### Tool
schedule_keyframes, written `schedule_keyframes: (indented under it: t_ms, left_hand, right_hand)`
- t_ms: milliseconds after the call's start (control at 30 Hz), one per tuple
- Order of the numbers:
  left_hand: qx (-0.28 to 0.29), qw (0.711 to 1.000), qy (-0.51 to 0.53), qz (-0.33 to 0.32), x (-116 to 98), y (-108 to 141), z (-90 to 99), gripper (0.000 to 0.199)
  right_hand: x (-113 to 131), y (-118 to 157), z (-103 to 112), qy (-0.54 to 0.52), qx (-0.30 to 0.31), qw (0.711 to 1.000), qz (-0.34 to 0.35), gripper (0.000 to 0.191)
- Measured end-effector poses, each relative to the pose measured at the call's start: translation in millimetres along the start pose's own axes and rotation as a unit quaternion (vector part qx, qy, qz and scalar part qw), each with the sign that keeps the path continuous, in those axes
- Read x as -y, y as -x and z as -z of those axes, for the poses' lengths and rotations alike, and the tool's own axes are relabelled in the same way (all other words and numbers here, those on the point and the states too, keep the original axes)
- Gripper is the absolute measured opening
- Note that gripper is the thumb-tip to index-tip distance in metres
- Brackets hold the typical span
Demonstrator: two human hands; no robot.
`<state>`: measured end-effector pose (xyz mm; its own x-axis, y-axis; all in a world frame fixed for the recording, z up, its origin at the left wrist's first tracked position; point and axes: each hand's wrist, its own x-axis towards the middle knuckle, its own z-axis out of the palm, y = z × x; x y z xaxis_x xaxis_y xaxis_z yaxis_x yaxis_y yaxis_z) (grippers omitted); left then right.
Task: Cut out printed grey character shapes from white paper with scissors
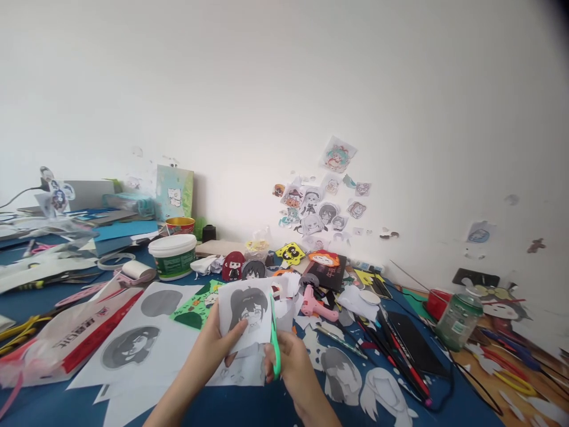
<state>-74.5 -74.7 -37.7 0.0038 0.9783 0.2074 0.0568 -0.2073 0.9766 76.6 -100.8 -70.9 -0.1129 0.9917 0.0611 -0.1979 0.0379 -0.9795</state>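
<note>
My left hand pinches a white sheet printed with a grey cartoon character with dark hair, its thumb lying on the drawing. Green-handled scissors are in my right hand, its fingers wrapped round the handles. The scissor blades point up along the right edge of the sheet. Another printed paper lies under and below the held sheet, partly covered by my left hand.
Printed sheets and a red-and-white bag lie left; behind stands a white-lidded tub. Cut-outs, a pink glue gun, pens and a glass jar are right. Stickers dot the wall.
</note>
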Motion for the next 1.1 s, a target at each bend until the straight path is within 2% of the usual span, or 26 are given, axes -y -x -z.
schedule_keyframes:
  t_ms: [67, 233, 333, 533, 833, 967, 1100]
  left_hand:
    - [-0.003, 1.000, 0.002, 0.002, 1, -1, 1.0, 0.065]
    - [0.031, 0.999, -0.013, 0.012, -2, -2, 2.4, 0.069]
    - [0.021, 1.000, -0.015, 0.009, -4, -2, 2.4, 0.067]
    - [0.016, 0.999, -0.014, 0.028, -6, -1, 2.4, 0.082]
    - [-0.004, 0.999, -0.050, 0.006, 0, -6, 11.1, 0.080]
    - [-0.017, 0.994, -0.104, -0.001, -2, -8, 21.6, 0.079]
    - [-0.061, 0.990, -0.126, 0.001, -9, -9, 44.1, 0.071]
  right_hand:
    - [3, 0, 1, 0.004, 0.002, 1.000, 0.001, 0.055]
    - [10, -2, 5, -0.005, 0.009, 1.000, 0.008, 0.056]
    - [13, -4, 8, 0.007, 0.018, 1.000, 0.008, 0.053]
    - [15, -9, 15, 0.026, 0.021, 0.999, 0.029, 0.052]
    - [16, -29, 14, 0.055, 0.016, 0.998, 0.032, 0.035]
    - [21, -38, 10, 0.072, 0.000, 0.997, 0.027, 0.034]
    - [26, -33, 4, 0.108, -0.010, 0.994, 0.013, 0.038]
